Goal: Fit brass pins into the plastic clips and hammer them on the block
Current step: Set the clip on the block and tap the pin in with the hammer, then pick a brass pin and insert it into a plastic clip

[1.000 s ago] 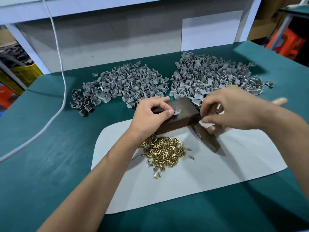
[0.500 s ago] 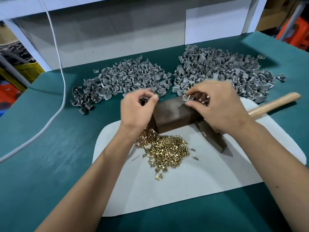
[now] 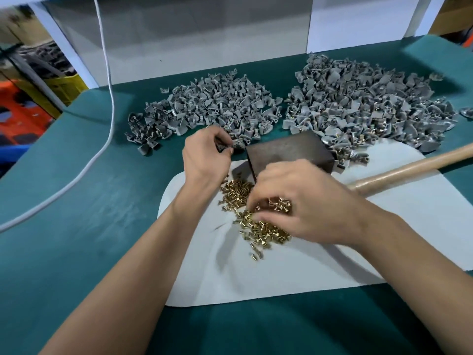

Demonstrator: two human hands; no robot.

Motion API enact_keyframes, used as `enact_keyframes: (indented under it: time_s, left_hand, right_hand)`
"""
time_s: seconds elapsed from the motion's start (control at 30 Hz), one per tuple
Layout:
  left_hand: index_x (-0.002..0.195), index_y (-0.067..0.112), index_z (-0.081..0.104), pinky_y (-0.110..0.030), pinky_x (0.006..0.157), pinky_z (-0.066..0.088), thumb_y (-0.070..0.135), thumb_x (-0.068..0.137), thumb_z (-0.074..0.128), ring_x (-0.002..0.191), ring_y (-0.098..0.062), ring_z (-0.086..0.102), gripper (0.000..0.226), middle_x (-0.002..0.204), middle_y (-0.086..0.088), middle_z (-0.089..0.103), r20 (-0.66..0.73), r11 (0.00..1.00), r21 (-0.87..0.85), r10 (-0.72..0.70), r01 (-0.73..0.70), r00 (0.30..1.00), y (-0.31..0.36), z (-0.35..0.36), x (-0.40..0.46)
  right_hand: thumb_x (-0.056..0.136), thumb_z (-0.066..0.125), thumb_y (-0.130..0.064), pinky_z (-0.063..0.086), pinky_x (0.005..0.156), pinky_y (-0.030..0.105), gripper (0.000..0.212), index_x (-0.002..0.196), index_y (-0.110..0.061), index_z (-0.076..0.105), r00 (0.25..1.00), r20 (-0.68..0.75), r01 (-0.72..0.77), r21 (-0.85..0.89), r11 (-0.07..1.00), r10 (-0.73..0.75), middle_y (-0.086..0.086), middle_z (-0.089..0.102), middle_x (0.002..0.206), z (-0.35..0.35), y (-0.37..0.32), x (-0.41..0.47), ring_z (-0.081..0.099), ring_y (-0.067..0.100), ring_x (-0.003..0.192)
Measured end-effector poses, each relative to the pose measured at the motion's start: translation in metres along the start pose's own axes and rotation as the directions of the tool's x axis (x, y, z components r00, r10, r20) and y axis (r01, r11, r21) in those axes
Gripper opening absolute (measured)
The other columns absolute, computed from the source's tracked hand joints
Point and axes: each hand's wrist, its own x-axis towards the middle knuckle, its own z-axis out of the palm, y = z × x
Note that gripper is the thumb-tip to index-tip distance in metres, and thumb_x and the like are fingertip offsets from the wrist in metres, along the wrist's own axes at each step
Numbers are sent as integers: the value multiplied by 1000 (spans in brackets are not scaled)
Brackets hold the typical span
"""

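Brass pins (image 3: 258, 226): small, shiny, short-shanked with flat heads, lying loose in a scattered heap at the near centre, just near of the block. Plastic clips: grey, curved moulded pieces in two loose piles on the far side. The left pile (image 3: 207, 108) lies far-left of the block; the right pile (image 3: 366, 101) is larger and reaches the block's far-right edge. Some right-pile clips show brass. Block (image 3: 289, 149): dark brown, rectangular, flat top bare, set between the piles and the pins.
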Motion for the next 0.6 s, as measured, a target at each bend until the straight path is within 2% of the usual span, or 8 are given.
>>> enact_keyframes:
  time_s: [0.13,0.23,0.37,0.47,0.6]
  left_hand:
    - [80,29,71,-31,72,61,4,74,75,73,-2,66,26,75,16,69,-8,1000,-16,26,-27,1000,1,-4,-1]
    - [84,30,71,-32,71,61,4,71,70,73,-2,67,29,78,17,70,-27,998,-55,14,-15,1000,1,-4,-2]
    - [93,28,71,-40,73,62,-2,68,65,76,-14,70,39,95,8,71,7,994,-104,-17,18,1000,0,-3,-2]
    - [101,27,71,-42,80,61,6,71,70,80,-17,71,37,105,3,69,5,993,-111,-32,33,999,1,-4,-2]
    - [106,18,73,-39,85,59,14,78,76,89,-18,69,29,99,2,72,11,995,-47,-82,82,997,0,-6,1]
  right_hand:
    - [79,79,-57,48,78,31,26,89,-33,73,978,201,45,25,999,-49,-17,60,87,8,-10,4,52,2,90]
    - [74,84,-53,48,80,34,27,89,-33,74,960,278,5,109,994,-36,-13,57,90,12,-11,5,54,5,93]
    - [80,85,-35,46,81,31,11,85,-30,77,955,293,-22,187,982,-34,-10,61,87,15,-11,7,55,7,92]
    - [84,82,-29,45,83,29,7,85,-27,76,957,288,-19,165,986,-30,-11,61,87,16,-11,8,54,5,91]
    - [90,78,-24,48,82,34,7,87,-21,73,977,214,-9,155,988,-25,-10,63,90,17,-8,8,57,6,90]
